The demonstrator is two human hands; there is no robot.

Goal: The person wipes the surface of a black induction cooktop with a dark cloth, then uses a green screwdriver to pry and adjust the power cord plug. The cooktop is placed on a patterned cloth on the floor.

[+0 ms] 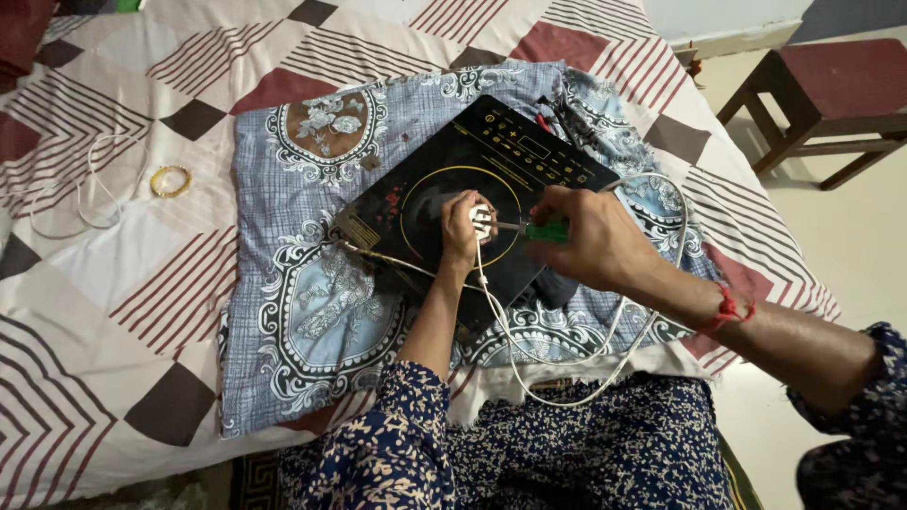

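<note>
Steadying the white plug (482, 221), the left hand (460, 231) is clamped round it (pins up), while the right hand (590, 236) is closed on a green-handled screwdriver (537, 229) whose tip is set against the plug over the black induction cooktop (453, 203)

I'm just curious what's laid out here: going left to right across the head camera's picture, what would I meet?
White cord → yellow bangle → left hand holding a white plug → green-handled screwdriver in the right hand → red wrist thread → wooden stool.
</note>
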